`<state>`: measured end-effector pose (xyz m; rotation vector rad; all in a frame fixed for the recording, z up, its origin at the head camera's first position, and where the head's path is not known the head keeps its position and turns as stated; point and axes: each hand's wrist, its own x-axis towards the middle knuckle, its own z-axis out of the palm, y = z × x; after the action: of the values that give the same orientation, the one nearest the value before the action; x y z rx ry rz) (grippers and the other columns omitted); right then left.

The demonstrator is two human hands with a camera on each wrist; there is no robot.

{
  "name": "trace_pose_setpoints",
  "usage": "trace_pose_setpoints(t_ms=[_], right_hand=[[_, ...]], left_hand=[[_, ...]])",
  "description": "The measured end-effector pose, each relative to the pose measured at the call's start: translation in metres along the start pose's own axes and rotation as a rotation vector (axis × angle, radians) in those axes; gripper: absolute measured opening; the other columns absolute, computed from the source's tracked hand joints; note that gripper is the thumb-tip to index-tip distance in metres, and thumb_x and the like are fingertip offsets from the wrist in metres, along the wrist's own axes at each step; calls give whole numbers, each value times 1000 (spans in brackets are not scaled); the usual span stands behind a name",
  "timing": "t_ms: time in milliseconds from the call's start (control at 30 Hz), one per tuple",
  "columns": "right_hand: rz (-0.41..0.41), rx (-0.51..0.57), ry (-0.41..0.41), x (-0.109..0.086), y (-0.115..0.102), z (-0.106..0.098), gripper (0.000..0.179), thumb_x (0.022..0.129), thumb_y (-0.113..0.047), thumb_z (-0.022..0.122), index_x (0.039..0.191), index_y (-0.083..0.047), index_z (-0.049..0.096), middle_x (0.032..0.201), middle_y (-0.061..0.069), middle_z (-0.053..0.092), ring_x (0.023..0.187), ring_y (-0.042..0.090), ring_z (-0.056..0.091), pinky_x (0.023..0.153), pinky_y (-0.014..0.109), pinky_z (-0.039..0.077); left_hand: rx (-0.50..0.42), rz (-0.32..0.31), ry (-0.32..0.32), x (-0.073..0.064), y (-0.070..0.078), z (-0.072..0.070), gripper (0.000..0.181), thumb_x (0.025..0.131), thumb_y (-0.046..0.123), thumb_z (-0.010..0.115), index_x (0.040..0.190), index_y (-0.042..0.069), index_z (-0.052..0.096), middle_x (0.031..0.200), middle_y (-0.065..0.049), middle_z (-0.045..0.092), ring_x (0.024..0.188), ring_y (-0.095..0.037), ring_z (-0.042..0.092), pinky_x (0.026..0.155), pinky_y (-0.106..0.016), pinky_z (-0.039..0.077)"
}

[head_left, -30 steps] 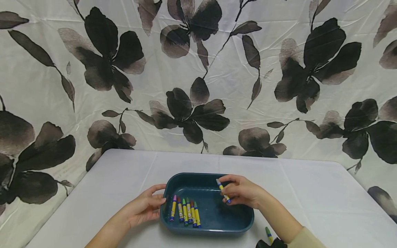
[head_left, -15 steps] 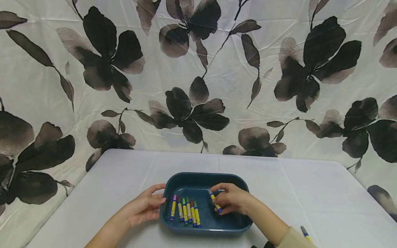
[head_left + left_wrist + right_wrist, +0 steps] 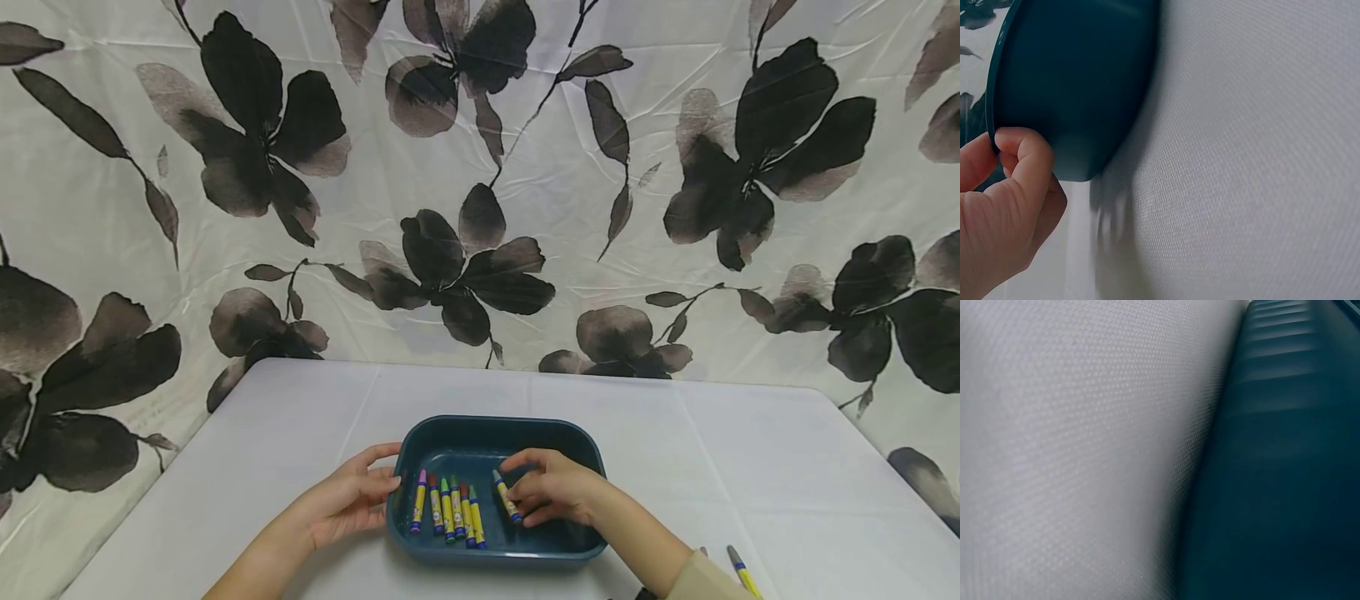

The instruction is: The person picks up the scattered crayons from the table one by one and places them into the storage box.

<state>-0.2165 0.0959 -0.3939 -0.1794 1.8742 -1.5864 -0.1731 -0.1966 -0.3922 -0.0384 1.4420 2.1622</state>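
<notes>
A dark teal tray (image 3: pixel 555 442) stands on the white-covered table. My left hand (image 3: pixel 348 500) grips its left rim; in the left wrist view a finger and thumb of the left hand (image 3: pixel 1007 194) pinch the edge. My right hand (image 3: pixel 558 492) reaches into the tray, its fingers at a grey-tipped crayon (image 3: pixel 506 497) low over or on the tray floor. Left of that crayon several crayons lie side by side, among them a pink one (image 3: pixel 418 502) and a green one (image 3: pixel 477 518). The right wrist view shows only the tray's outer wall (image 3: pixel 1285 487) and cloth.
A grey-tipped crayon (image 3: pixel 742 571) lies on the table (image 3: pixel 787 467) beside the right sleeve (image 3: pixel 697 579), which partly hides another tip there. A floral cloth (image 3: pixel 465 275) hangs behind the table.
My right hand has moved left and down with the grey-tipped crayon, towards the row of crayons. The left hand keeps its place on the tray rim.
</notes>
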Motion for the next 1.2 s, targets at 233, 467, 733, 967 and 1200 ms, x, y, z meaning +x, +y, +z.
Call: trace_pose_setpoints(t_ms=[233,467,733,967,1200], right_hand=[[-13,11,-20,-2,0,-7,43,85,-1,60,126,2,48,88,11,65,68,15,62,60,29,54],[-41,14,-19,-10,-6,-19,43,87,-3,59,127,3,47,92,13,65,70,15,62,61,30,54],[-81,43,-37,-19,-12,-30,45,86,-3,59,127,6,44,90,11,65,71,15,61,64,29,54],[-115,59,-43,-27,-20,-41,47,87,-2,56,130,7,40,91,11,62,73,16,61,67,30,53],[-121,33,-21,-35,-24,-50,47,87,-3,59,129,7,41,86,6,64,73,16,60,66,30,53]], left_hand=[[-11,-3,3,0,0,-1,67,92,-1,50,145,6,8,118,-11,46,96,-16,52,78,-31,50],[-11,1,-4,1,-1,-3,65,93,-2,47,144,6,9,117,-11,46,95,-16,52,78,-31,50],[-7,1,11,2,-2,-2,65,93,-2,47,145,7,8,119,-12,44,96,-17,51,79,-32,50],[-3,-3,19,2,-1,-1,66,93,-2,47,145,7,8,120,-13,43,96,-17,51,79,-32,50],[-7,-6,19,1,-1,-1,67,93,-1,48,145,7,7,121,-14,42,96,-17,51,79,-32,50]])
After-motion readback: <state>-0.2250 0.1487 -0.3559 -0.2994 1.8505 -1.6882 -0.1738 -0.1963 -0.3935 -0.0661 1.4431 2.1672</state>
